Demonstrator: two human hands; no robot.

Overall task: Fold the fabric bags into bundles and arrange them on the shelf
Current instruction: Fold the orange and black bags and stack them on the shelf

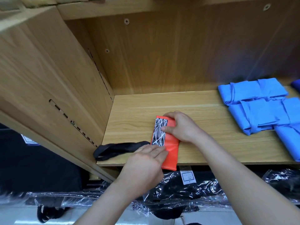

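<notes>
Orange fabric bag (172,148), one in number, is seen folded into a long narrow strip near the front edge of the wooden shelf (203,114), its near end reaching just past that edge. One black-and-white patterned panel (159,132) is shown on its left half. The black handles (116,149) are trailed out to the left across the board.

The near part of the strip is pressed by the left hand (146,161), whose grip is flat, with the fingers laid straight. The far end is held by the right hand (181,127), its grip closed on the cloth: fingers are curled over the top edge and the thumb is set on the panel.

Light-blue bundles (256,116) are laid overlapping well to the right; their number cannot be told. Black goods in clear wrap (186,190) are seen below the shelf.
</notes>
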